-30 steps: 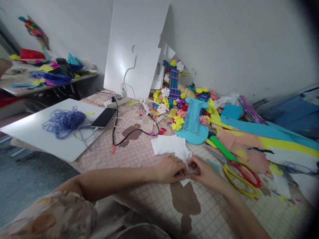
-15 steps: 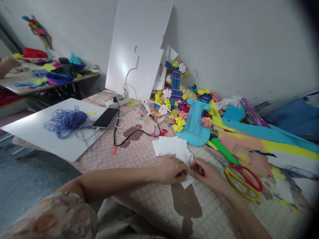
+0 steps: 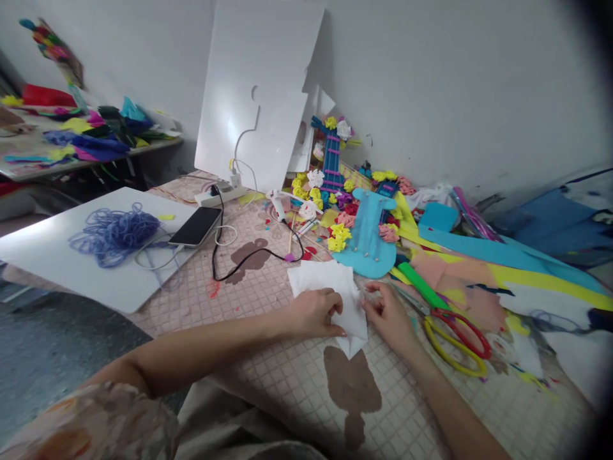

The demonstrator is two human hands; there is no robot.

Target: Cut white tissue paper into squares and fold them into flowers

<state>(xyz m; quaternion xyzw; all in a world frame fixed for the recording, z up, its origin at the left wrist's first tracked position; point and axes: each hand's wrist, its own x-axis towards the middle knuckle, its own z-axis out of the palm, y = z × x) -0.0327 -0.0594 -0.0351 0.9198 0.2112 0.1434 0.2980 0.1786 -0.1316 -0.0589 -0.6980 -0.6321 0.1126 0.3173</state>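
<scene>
Pinching the white sheet (image 3: 322,278), left hand (image 3: 313,314) and right hand (image 3: 389,314) clamp its edges.

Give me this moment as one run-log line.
left hand: pinching white sheet | right hand: at sheet's right edge | scissors: lying right of hands

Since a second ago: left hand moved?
Yes. Against the brown shape on the tablecloth, the left hand has slid slightly left, off the right hand; white paper now shows between them.
</scene>
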